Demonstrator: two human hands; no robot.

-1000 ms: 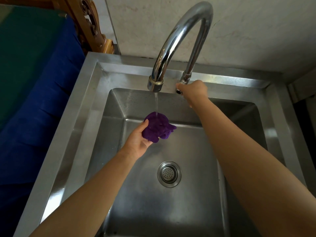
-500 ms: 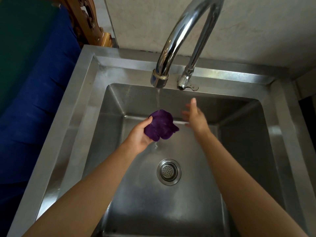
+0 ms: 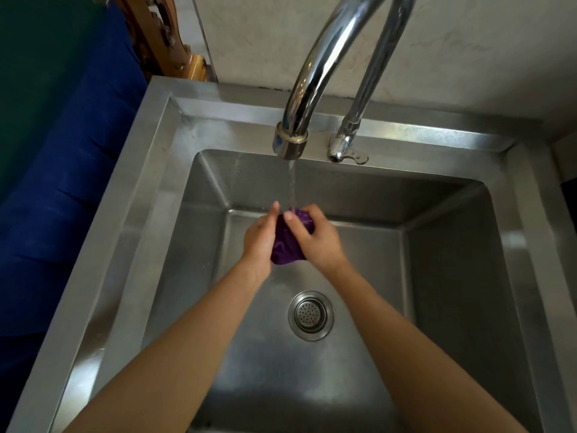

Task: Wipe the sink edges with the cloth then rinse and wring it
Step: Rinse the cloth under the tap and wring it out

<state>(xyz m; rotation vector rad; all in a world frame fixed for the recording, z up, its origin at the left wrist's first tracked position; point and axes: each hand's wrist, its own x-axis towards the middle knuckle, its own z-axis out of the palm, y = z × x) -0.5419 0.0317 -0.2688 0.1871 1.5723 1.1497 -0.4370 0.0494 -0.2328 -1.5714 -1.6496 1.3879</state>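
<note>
Squeezing purple cloth [image 3: 285,245] between left hand [image 3: 259,242] and right hand [image 3: 315,242], under running faucet [image 3: 292,142], mid-sink [image 3: 131,195]

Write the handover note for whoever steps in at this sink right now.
Left hand: closed on the purple cloth.
Right hand: also closed on it, from the other side.
Cloth is bunched between both hands over the sink basin, under the running water stream from the faucet.
Done: rinse under way.
Left: finish rinsing, wring, shut the tap handle.

dim, soft light | glare on faucet [image 3: 324,73] | wide-angle edge distortion
</note>
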